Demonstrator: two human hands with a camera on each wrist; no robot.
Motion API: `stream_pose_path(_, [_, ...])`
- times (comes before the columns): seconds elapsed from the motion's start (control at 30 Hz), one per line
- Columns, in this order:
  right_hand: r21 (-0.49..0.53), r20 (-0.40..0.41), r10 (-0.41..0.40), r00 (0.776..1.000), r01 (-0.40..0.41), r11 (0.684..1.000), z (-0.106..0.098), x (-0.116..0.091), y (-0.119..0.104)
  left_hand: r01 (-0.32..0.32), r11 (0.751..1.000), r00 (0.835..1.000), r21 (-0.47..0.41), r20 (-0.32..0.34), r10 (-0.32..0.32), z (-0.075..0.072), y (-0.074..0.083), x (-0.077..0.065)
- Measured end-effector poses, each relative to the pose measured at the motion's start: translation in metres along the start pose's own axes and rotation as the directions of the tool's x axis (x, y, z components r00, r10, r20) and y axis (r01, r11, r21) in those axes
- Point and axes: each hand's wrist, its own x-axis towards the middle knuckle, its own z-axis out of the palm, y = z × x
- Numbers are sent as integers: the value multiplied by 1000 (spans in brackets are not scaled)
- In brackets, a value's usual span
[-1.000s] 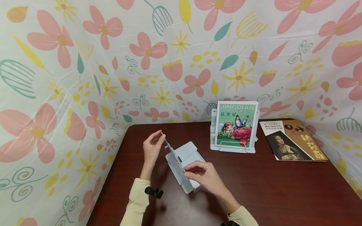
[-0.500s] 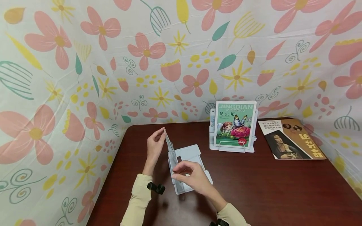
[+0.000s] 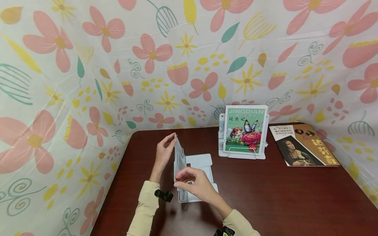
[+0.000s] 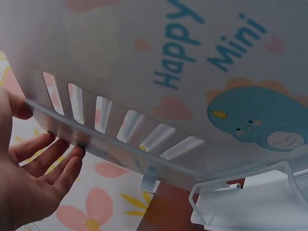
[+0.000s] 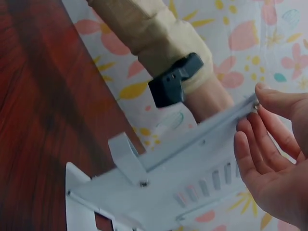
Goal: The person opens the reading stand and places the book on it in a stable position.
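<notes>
Pinching grip: left hand (image 3: 164, 152) and right hand (image 3: 195, 184) hold a white slotted book stand (image 3: 197, 161), blue dinosaur (image 4: 257, 118) printed on it, toward the surface's (image 3: 265, 200) left edge.

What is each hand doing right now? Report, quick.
Left hand: holding the white stand's raised panel at its far end, between thumb and fingers.
Right hand: pinching the same panel's edge, nearer the person.
</notes>
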Motion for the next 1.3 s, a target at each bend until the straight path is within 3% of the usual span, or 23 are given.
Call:
stream_pose_path(0.17, [-38, -38, -6, 999, 4, 999, -27, -6, 12, 10, 1000, 1000, -5, 19, -10, 0, -1, 0])
stream_pose_path(0.43, [-237, -127, 102, 987, -130, 963, -65, -23, 59, 13, 1000, 1000, -8, 18, -13, -3, -2, -1])
stream_pose_path(0.63, [-333, -131, 206, 970, -239, 912, -70, -37, 101, 33, 999, 998, -8, 60, -33, -7, 30, -13])
stream_pose_path(0.83, [-429, -157, 108, 982, -166, 888, -67, -39, 116, 9, 1000, 999, 8, 42, -9, -5, 37, -17])
stream_pose_path(0.97, [-513, -133, 39, 990, -102, 852, -64, -40, 118, 14, 1000, 999, 10, 36, -15, -4, 35, -16])
stream_pose_path(1.1, [-570, -116, 16, 993, -80, 818, -61, -39, 117, 27, 1000, 999, -3, 31, -26, -3, 15, -8])
stream_pose_path(1.2, [-627, -127, 0, 992, -80, 775, -61, -38, 117, 29, 999, 999, -18, 22, -29, -2, -2, -2])
stream_pose_path(1.3, [-665, -162, -7, 987, -104, 739, -61, -37, 115, 20, 999, 1000, -29, 11, -20, 0, -5, -2])
